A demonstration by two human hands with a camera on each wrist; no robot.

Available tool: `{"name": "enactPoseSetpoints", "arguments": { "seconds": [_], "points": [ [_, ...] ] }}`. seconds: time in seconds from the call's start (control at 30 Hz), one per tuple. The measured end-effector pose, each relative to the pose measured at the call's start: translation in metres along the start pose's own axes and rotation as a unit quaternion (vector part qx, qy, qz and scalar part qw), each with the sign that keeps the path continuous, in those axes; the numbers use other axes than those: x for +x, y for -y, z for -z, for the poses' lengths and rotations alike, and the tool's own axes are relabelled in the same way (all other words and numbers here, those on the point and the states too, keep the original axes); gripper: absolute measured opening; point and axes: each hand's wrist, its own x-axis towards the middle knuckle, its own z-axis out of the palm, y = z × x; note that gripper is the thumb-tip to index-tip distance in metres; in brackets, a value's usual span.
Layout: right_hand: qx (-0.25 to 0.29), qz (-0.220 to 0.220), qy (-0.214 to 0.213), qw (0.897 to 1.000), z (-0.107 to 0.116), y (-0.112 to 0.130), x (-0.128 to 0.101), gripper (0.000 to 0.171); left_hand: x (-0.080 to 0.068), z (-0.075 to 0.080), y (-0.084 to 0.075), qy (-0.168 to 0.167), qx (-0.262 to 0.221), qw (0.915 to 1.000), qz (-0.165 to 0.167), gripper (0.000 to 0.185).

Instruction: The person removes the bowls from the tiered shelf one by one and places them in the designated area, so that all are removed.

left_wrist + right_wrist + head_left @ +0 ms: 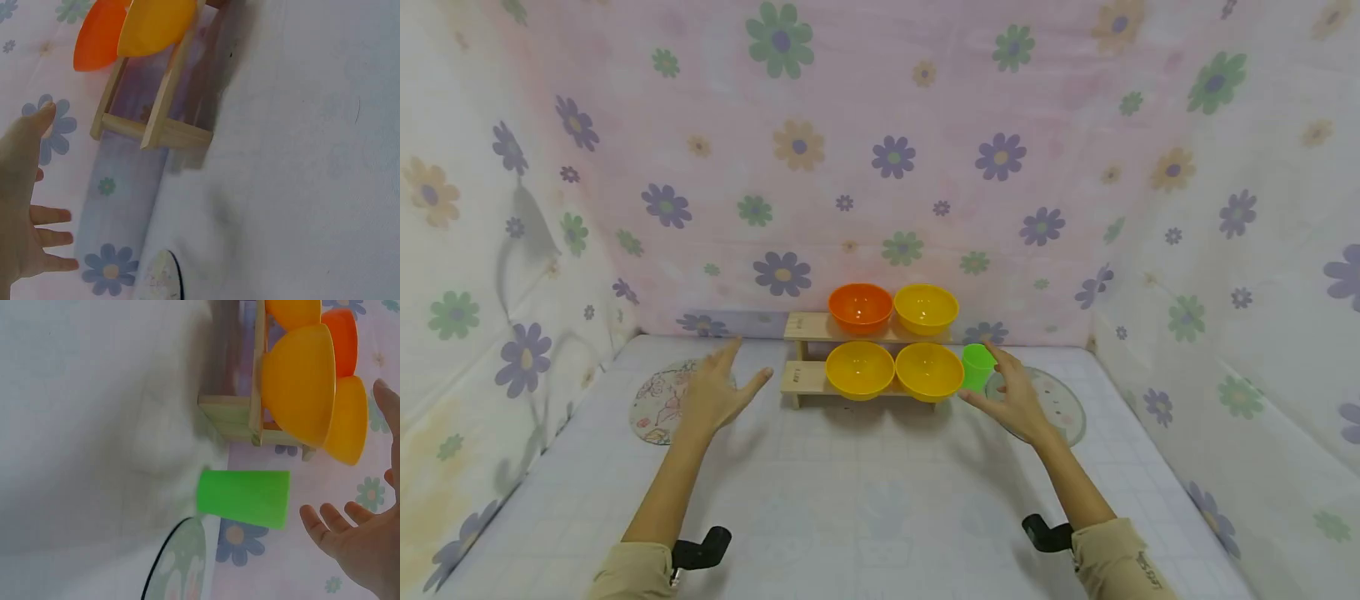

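My left hand (711, 398) hovers over the left round mat (651, 408), thumb and fingers spread, holding nothing. On the other side my right hand (1021, 407) is spread above the right mat (1063, 408), its fingers close to a green cup (976, 368). In the right wrist view the cup (244, 497) stands upright, apart from the fingertips. Between the hands is a two-tier wooden rack (805, 377). An orange bowl (860, 310) and a yellow bowl (927, 310) sit on its upper tier. Two deeper yellow bowls (859, 372) (930, 373) occupy the lower tier.
Flower-patterned cloth (857, 183) hangs close behind the rack and along both sides. A pale cloth covers the table (865, 500). Black wrist mounts (702, 550) stick inward from both forearms.
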Motion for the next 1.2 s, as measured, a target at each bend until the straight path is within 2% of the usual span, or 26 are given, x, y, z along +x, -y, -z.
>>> {"name": "enactPoseSetpoints", "arguments": {
  "seconds": [0.17,0.27,0.33,0.43,0.57,0.67,0.73,0.83,0.93,1.1,1.2],
  "points": [
    [0.037,-0.002,0.010,0.999,-0.012,-0.001,0.004,0.086,0.004,-0.031,0.000,-0.015,-0.096,0.9953,0.002,0.069],
    [0.058,-0.016,0.021,0.998,-0.021,-0.004,0.006,0.086,0.006,-0.053,-0.001,-0.032,-0.168,0.9852,0.003,0.062],
    [0.070,-0.026,0.028,0.997,-0.026,-0.005,0.008,0.087,0.007,-0.067,-0.003,-0.041,-0.216,0.9754,0.010,0.058],
    [0.086,-0.038,0.035,0.995,-0.034,-0.004,0.010,0.088,0.008,-0.085,-0.006,-0.043,-0.287,0.9565,0.029,0.056],
    [0.117,-0.055,0.040,0.991,-0.040,0.001,0.011,0.087,0.010,-0.099,-0.011,-0.051,-0.356,0.9314,0.053,0.054],
    [0.142,-0.068,0.052,0.986,-0.040,0.011,0.010,0.085,0.012,-0.106,-0.013,-0.063,-0.375,0.9217,0.075,0.052],
    [0.156,-0.082,0.060,0.983,-0.039,0.018,0.010,0.082,0.013,-0.110,-0.015,-0.067,-0.378,0.9193,0.087,0.050],
    [0.177,-0.097,0.073,0.977,-0.038,0.024,0.010,0.080,0.016,-0.115,-0.017,-0.072,-0.372,0.9210,0.091,0.047],
    [0.203,-0.107,0.079,0.970,-0.039,0.024,0.010,0.081,0.018,-0.117,-0.018,-0.072,-0.376,0.9190,0.095,0.044],
    [0.225,-0.106,0.084,0.965,-0.040,0.020,0.012,0.083,0.019,-0.117,-0.016,-0.048,-0.399,0.9090,0.110,0.045],
    [0.231,-0.108,0.086,0.963,-0.040,0.019,0.013,0.083,0.019,-0.117,-0.012,-0.035,-0.420,0.8999,0.114,0.047]
  ]
}}
